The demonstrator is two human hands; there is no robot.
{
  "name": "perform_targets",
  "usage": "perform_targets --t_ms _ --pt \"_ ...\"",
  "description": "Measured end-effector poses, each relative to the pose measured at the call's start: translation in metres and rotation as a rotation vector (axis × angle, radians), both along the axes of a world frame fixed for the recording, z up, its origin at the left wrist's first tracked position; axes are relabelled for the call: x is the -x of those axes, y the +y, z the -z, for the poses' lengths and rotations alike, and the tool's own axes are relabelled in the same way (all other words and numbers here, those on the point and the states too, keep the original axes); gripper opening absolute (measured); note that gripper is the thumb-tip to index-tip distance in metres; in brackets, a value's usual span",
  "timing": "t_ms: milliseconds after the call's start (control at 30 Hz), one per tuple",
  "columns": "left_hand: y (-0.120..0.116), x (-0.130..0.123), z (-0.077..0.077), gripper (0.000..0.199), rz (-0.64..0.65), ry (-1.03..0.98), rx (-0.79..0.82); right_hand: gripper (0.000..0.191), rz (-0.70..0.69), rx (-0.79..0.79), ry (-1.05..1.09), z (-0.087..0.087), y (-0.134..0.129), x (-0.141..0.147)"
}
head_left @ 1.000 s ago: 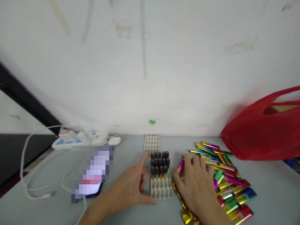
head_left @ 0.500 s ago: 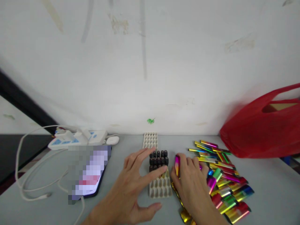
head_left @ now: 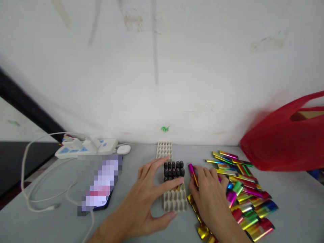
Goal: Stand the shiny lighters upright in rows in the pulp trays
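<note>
Grey table (head_left: 141, 155) | left hand (head_left: 144, 199) spread, empty, over tray (head_left: 175, 202) | right hand (head_left: 209, 190) pinching shiny tube (head_left: 192, 171)

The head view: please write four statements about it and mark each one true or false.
1. The right hand holds a shiny tube. True.
2. The left hand is closed into a fist. False: its thumb and fingers are spread apart.
3. Black-capped pieces stand in the far rows of the nearer pale tray. True.
4. The red bag is left of the power strip. False: the bag is right of the strip.
</note>
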State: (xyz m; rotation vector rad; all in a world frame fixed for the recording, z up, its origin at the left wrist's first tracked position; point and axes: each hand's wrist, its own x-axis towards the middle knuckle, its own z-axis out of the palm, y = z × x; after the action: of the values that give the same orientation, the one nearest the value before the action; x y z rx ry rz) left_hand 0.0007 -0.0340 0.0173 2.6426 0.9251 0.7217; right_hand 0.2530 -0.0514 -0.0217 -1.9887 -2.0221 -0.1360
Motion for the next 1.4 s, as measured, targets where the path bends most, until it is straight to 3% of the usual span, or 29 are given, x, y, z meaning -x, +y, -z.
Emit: perform_targets --t_ms 467,600,800,967,1067,1167,1267,1400 --pt "-0.003 -0.004 0.004 0.087 -0.011 -0.018 0.011 0.024 0.018 0.069 0.03 -0.007 0.001 0.001" --pt "-0.004 -0.005 0.005 0.103 -0.066 -0.055 0.102 0.028 0.011 0.051 0.063 -0.005 0.003 -0.002" --pt "-0.005 -0.005 0.012 0.123 -0.144 -0.163 0.231 0.034 -0.002 -0.123 0.289 0.004 0.007 -0.005" --pt "-0.002 -0.004 0.023 0.143 -0.18 -0.196 0.316 0.046 0.039 -0.267 0.631 -0.01 0.005 -0.002" --pt "0.001 -0.002 0.031 0.16 -0.179 -0.183 0.354 0.045 0.06 -0.25 1.03 -0.019 0.005 -0.001" --pt "0.003 0.0 0.035 0.167 -0.173 -0.125 0.384 0.042 0.113 -0.145 1.549 -0.023 0.008 0.001" --pt "0.005 0.002 0.036 0.167 -0.175 -0.099 0.398 0.04 0.072 0.016 2.003 -0.029 0.012 0.003" --pt "0.007 0.003 0.038 0.169 -0.186 -0.113 0.405 0.048 -0.014 0.285 2.254 -0.039 0.012 0.005"
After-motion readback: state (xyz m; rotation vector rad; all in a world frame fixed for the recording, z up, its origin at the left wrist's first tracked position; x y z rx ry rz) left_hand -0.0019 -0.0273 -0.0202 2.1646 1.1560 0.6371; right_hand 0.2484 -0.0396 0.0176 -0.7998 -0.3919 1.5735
